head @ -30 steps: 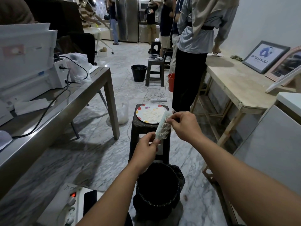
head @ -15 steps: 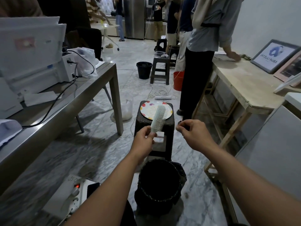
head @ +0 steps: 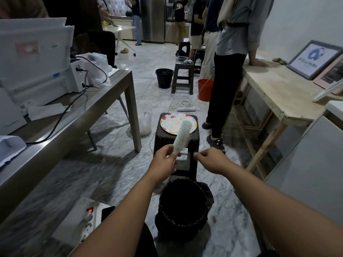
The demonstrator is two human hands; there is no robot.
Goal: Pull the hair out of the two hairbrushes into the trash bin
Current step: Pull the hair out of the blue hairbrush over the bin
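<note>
Marble floor carries the trash bin (head: 182,204), above which the left hand (head: 163,160) grips a hairbrush (head: 182,135) whose bristles look clear, while the right hand (head: 213,160) pinches shut, contents indiscernible, second brush unseen.

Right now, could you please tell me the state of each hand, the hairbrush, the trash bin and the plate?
left hand: closed on the hairbrush handle.
right hand: fingers pinched together, clear of the brush; any hair in them is too fine to see.
hairbrush: held tilted, bristles facing right.
trash bin: open, lined with a black bag, standing below the hands.
plate: resting on the stool.
</note>
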